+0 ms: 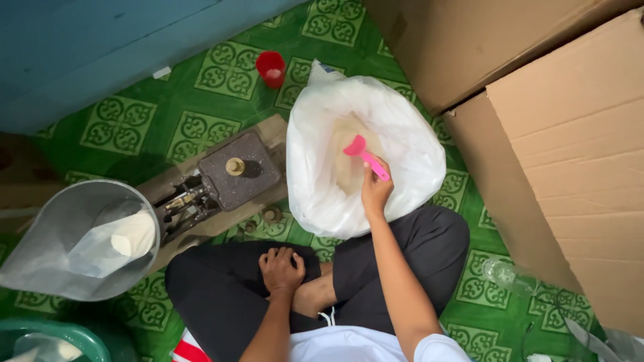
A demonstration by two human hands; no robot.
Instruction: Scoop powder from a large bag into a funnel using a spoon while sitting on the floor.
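Note:
I sit cross-legged on a green patterned floor. My right hand (374,191) grips a pink plastic scoop (364,154) by its handle, the scoop's bowl held inside a large open white plastic bag (315,181) of pale powder or grain in front of me. My left hand (282,270) rests palm-down on my left knee, fingers curled on the black trousers, holding nothing. To the left stands a balance scale (228,177) with a metal pan (60,234) that carries a small clear bag of white contents (131,234).
Large cardboard boxes (570,147) fill the right side. A red cup (271,68) stands on the floor beyond the scale. A blue wall (100,47) runs along the top left. A green basin's rim (60,335) shows bottom left, and a clear bottle (506,275) lies bottom right.

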